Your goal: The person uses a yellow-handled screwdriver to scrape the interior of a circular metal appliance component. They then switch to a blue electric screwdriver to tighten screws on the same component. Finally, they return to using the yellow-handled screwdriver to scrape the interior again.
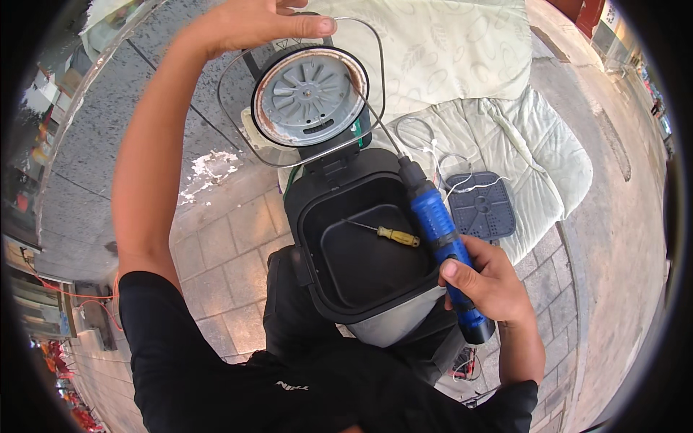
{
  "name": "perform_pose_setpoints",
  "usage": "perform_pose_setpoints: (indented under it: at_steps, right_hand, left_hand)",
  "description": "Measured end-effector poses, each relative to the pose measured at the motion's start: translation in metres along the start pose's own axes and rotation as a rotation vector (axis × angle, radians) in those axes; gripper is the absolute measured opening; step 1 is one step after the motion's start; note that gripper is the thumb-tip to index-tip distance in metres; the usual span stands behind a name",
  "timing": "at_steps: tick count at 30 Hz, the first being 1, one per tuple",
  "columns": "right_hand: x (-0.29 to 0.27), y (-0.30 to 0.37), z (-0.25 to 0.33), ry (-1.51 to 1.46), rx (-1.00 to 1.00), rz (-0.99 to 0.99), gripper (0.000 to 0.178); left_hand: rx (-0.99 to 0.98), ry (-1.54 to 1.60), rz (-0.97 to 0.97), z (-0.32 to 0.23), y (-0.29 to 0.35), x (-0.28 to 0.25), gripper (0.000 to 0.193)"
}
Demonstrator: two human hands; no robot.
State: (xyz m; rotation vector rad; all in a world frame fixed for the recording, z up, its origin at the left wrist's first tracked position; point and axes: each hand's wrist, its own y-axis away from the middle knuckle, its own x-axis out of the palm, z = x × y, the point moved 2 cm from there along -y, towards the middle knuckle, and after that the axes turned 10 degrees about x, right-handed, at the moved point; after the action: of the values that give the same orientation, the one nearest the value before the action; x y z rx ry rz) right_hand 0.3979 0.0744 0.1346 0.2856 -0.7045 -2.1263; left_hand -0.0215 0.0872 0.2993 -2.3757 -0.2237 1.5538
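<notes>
My right hand (487, 280) grips a blue cordless screwdriver (437, 224) with a black collar. Its long thin bit slants up to the right rim of a round metal plate (307, 94), brown-stained around its border, set in the raised lid (326, 151) of a black appliance. At the lid's far edge my left hand (267, 23) lies with its thumb along the near side; most of its fingers are cut off by the picture's upper border. A thin metal wire loop (383, 79) surrounds the plate and passes by the thumb tip. The appliance's square black body (325, 281) stands between my knees.
Inside the body lies a yellow-handled screwdriver (398, 237). A pale quilt (534, 144) at the right carries a dark perforated square plate (480, 206) and white wires (435, 151). A grey stone slab (94, 173) is at the left, paving (224, 281) below.
</notes>
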Motion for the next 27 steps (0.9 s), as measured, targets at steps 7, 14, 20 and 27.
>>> perform_pose_setpoints:
  at_steps: [7,14,20,27]
  right_hand:
    - [-0.003,-0.002,0.001,0.011,0.006,0.024,0.045]
    - [-0.005,-0.001,0.000,0.010,-0.001,0.030,0.044]
    - [-0.004,-0.001,0.000,0.006,-0.002,0.036,0.044]
    - [-0.005,-0.003,0.001,0.028,0.006,0.022,0.045]
  left_hand:
    - [-0.061,-0.382,0.187,0.014,-0.024,0.020,0.105]
    - [-0.029,-0.307,0.124,0.015,-0.022,0.021,0.088]
    - [-0.021,-0.348,0.124,0.009,-0.022,0.021,0.088]
    - [-0.016,-0.315,0.123,0.012,-0.022,0.022,0.088]
